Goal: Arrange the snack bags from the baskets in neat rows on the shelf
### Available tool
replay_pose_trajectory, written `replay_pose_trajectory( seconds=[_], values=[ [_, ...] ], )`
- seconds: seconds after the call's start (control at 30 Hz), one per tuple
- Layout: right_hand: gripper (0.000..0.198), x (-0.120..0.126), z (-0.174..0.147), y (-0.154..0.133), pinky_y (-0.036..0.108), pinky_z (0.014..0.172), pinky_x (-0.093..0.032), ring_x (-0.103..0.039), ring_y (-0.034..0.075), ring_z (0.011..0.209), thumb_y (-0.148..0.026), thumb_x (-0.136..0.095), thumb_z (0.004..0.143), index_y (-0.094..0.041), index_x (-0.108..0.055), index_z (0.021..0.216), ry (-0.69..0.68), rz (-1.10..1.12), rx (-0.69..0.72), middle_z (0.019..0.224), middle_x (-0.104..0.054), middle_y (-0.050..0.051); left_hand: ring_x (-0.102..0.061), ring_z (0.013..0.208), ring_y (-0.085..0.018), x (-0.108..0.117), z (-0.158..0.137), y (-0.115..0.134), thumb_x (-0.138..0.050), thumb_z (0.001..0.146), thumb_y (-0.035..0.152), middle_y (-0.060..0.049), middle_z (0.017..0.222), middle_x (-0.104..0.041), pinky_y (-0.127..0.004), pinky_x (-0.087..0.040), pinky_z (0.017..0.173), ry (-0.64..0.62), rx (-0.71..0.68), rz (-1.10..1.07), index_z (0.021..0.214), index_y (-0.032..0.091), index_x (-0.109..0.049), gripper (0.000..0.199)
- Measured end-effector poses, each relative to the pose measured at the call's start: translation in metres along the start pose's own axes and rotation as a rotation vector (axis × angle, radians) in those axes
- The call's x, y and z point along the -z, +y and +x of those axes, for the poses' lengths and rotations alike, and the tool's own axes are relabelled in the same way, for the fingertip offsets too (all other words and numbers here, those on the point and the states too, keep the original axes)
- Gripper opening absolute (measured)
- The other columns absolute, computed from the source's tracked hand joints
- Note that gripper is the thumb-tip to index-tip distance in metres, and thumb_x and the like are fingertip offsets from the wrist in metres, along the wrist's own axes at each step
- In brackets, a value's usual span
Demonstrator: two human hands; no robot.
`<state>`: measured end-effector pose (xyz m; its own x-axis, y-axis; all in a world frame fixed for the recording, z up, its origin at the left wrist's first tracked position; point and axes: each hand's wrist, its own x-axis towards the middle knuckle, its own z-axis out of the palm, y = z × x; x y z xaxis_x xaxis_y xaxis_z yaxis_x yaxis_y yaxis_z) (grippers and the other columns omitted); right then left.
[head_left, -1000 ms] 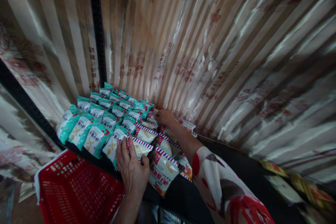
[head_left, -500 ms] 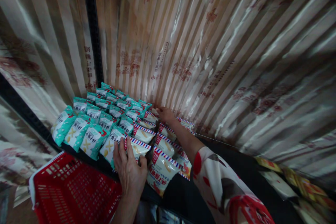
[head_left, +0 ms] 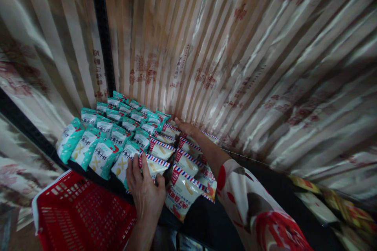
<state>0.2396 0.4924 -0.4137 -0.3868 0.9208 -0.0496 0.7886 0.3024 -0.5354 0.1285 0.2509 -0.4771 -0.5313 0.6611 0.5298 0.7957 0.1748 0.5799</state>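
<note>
My left hand [head_left: 146,188] lies against a white snack bag [head_left: 157,166] with a red-and-blue striped top edge, in the front row. Its fingers are spread over the bag's left side, touching the neighbouring teal bag, and the thumb is apart at the right. My right hand [head_left: 187,128] reaches over to the back of the white bags, close to the curtain. One finger stretches leftward there; the others are partly hidden. Teal-and-white snack bags [head_left: 101,157] stand in several rows on the left. Another white bag [head_left: 181,194] leans at the front right.
A red plastic basket [head_left: 85,211] sits below the shelf's front edge. The black shelf [head_left: 206,223] runs to the right, where yellow and white packets [head_left: 316,208] lie. Behind hangs a pleated, printed curtain [head_left: 188,47], with a black upright post [head_left: 103,27] at left.
My right hand has shifted slightly, and a finger now extends to the left where the fingers pointed down behind the bags. My left hand and the bags are nearly unchanged.
</note>
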Motion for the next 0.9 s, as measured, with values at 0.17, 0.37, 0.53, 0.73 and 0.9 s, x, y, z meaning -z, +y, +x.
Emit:
replay_pose_trajectory(
  seconds=[0.17, 0.37, 0.53, 0.73, 0.9],
  values=[
    [0.078, 0.012, -0.007, -0.003, 0.038, 0.098, -0.039, -0.057, 0.028, 0.112, -0.071, -0.02, 0.084, -0.015, -0.069, 0.107, 0.0, -0.013, -0.083, 0.109, -0.068, 0.013, -0.024, 0.134, -0.038, -0.002, 0.0, -0.003, -0.053, 0.077, 0.021, -0.021, 0.139, -0.034, -0.057, -0.027, 0.106, -0.005, -0.016, 0.004, 0.138, 0.011, -0.032, 0.066],
    [0.071, 0.032, -0.08, -0.005, 0.039, 0.096, -0.041, -0.058, 0.026, 0.11, -0.07, -0.025, 0.085, -0.018, -0.065, 0.11, 0.45, 0.253, 0.035, 0.115, -0.066, 0.011, -0.022, 0.135, -0.037, 0.013, -0.004, 0.012, -0.049, 0.077, 0.017, -0.021, 0.142, -0.031, -0.057, -0.024, 0.108, 0.103, -0.149, -0.153, 0.134, 0.009, -0.04, 0.058],
    [0.061, 0.007, -0.186, -0.003, 0.041, 0.096, -0.043, -0.06, 0.026, 0.106, -0.068, -0.037, 0.082, -0.021, -0.064, 0.111, 0.594, 0.702, -0.113, 0.114, -0.066, 0.008, -0.019, 0.137, -0.035, 0.024, -0.037, 0.04, -0.049, 0.078, 0.017, -0.014, 0.149, -0.024, -0.055, -0.023, 0.108, 0.01, -0.367, -0.266, 0.129, 0.016, -0.048, 0.05],
    [0.063, -0.038, -0.24, -0.002, 0.042, 0.096, -0.044, -0.056, 0.026, 0.114, -0.068, -0.043, 0.079, -0.025, -0.058, 0.122, 0.461, 1.021, -0.265, 0.122, -0.062, 0.007, -0.019, 0.137, -0.037, 0.018, -0.06, 0.056, -0.056, 0.077, 0.026, -0.018, 0.149, -0.025, -0.056, -0.02, 0.109, -0.094, -0.332, -0.169, 0.134, 0.013, -0.043, 0.06],
    [0.064, -0.05, -0.233, -0.005, 0.044, 0.099, -0.04, -0.05, 0.026, 0.12, -0.069, -0.042, 0.08, -0.026, -0.054, 0.126, 0.362, 1.014, -0.202, 0.131, -0.055, 0.007, -0.02, 0.137, -0.035, 0.012, -0.053, 0.05, -0.057, 0.076, 0.027, -0.017, 0.146, -0.032, -0.055, -0.019, 0.11, -0.111, -0.306, -0.116, 0.134, 0.014, -0.043, 0.061]
  ],
)
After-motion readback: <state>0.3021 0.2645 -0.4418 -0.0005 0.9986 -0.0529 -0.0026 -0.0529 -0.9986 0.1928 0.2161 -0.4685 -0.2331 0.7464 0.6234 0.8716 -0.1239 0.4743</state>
